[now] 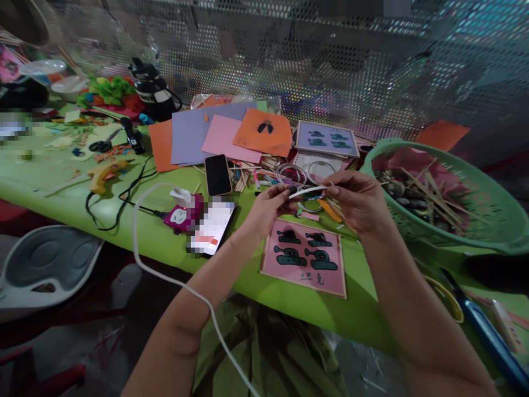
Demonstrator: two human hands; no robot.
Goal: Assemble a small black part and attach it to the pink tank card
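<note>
**Operator A:** Reporting hand status. My left hand (pixel 270 207) and right hand (pixel 357 201) are raised together just above the green tabletop (pixel 61 187). Both pinch one thin white strip (pixel 308 191), each at its own end, so the strip spans flat between the fingertips.

**Operator B:** Confirm the grip on each side.

**Operator A:** Left grip: clenched on the strip's left end, thumb against forefinger. Right grip: grasping the right end, remaining fingers curled under. I judge the two-point hold keeps the strip taut and level for inspection (it looks like paper or thin plastic; I cannot tell which).

**Operator B:** Surroundings?

**Operator A:** Directly below the hands lies a pink card with four dark tank shapes (pixel 305 256), flat on the tabletop. A similar blue card (pixel 326 138) sits further back, near the coloured paper sheets (pixel 215 135). A black phone (pixel 217 174) lies left of the hands, a green basket of sticks (pixel 446 193) right of them, and scissors (pixel 101 145) well apart, far left.
</note>
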